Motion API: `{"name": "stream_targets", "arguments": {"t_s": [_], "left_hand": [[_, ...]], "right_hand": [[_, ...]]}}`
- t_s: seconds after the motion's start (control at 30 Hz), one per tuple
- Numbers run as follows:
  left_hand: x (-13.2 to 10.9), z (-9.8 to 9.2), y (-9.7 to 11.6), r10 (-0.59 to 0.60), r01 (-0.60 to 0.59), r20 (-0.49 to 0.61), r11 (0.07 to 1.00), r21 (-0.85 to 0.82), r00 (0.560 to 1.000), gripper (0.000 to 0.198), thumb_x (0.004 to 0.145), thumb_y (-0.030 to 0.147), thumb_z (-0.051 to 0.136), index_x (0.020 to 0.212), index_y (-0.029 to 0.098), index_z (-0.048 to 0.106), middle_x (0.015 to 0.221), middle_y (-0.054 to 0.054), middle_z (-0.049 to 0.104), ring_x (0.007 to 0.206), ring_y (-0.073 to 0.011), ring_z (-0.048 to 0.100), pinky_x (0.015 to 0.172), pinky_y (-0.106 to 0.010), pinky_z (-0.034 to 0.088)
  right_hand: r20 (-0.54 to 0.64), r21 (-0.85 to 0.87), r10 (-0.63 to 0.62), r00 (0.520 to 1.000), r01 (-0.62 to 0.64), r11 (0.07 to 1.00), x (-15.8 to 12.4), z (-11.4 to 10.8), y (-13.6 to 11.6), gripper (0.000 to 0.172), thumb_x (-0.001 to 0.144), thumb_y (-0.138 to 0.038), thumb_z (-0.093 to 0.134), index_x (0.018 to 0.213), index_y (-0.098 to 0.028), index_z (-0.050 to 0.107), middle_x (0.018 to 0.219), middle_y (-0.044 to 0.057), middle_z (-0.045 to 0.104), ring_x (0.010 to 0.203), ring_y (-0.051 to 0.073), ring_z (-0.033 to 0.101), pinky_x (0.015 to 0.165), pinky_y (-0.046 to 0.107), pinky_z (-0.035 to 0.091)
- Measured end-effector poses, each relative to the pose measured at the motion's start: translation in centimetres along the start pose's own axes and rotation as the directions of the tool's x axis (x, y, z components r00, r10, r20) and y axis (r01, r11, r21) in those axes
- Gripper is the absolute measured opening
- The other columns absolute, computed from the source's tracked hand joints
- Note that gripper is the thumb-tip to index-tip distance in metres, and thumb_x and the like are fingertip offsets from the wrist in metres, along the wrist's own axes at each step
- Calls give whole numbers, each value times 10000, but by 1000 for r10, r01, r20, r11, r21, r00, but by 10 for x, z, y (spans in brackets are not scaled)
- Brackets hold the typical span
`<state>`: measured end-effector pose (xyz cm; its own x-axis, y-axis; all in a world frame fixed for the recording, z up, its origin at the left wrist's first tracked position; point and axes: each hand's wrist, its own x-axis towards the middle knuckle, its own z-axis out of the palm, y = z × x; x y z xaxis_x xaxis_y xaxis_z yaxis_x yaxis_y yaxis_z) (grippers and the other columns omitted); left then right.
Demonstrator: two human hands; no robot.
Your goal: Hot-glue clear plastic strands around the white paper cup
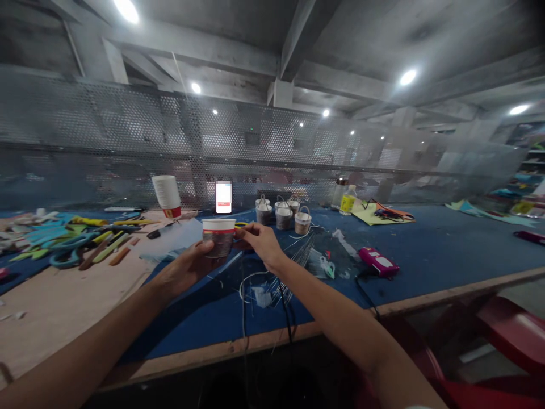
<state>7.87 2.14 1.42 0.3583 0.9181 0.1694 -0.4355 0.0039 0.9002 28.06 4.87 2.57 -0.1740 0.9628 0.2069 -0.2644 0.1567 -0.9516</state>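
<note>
My left hand grips a paper cup from its left side and below, thumb on the front. The cup stands upright above the table, with a white rim, a red band and a dark, rough covering lower down. My right hand is at the cup's right side, its fingers pinched together near the red band; what is between them is too small to tell. A yellow curved piece shows just behind those fingers. Beyond my hands stand several small buckets with grey and brown sides and wire handles.
A stack of paper cups and a lit phone stand at the back. Scissors and other tools lie left. Loose wires, a magenta device and a yellow-labelled bottle are right. Cords cross the table's front edge.
</note>
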Motion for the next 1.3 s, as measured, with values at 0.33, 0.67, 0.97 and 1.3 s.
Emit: {"name": "stream_targets", "arguments": {"t_s": [0.33,0.67,0.97,1.3], "left_hand": [[0,-10,-4,-43,42,-37,999,-35,998,630,864,327,903,1456,189,736,1213,-99,870,1065,-267,789,887,-297,615],[0,-8,-3,-82,81,-63,997,-12,995,433,877,364,895,1265,181,831,1112,-94,885,971,-257,787,797,-304,612],[6,1,0,15,-5,-80,992,126,997,404,860,388,914,1193,169,850,1210,-137,866,993,-254,800,760,-274,608],[7,7,-3,45,-1,-189,973,230,981,391,732,302,998,1085,183,879,1106,-124,882,994,-264,806,905,-323,615]], "right_hand": [[22,3,-9,1000,9,1000,0,-2,2,532,684,-602,982,862,-187,700,844,28,792,765,217,811,761,327,662],[-20,-4,10,1000,-10,1000,2,-3,6,513,711,-585,977,866,-187,693,790,19,779,736,208,798,761,340,670],[-86,-2,7,996,-7,1000,6,-6,7,429,752,-522,957,868,-200,698,813,7,778,756,211,797,751,320,652],[-59,-32,-26,998,24,999,6,-2,14,199,838,-329,853,840,-216,689,821,-15,778,699,184,777,773,310,641]]}}
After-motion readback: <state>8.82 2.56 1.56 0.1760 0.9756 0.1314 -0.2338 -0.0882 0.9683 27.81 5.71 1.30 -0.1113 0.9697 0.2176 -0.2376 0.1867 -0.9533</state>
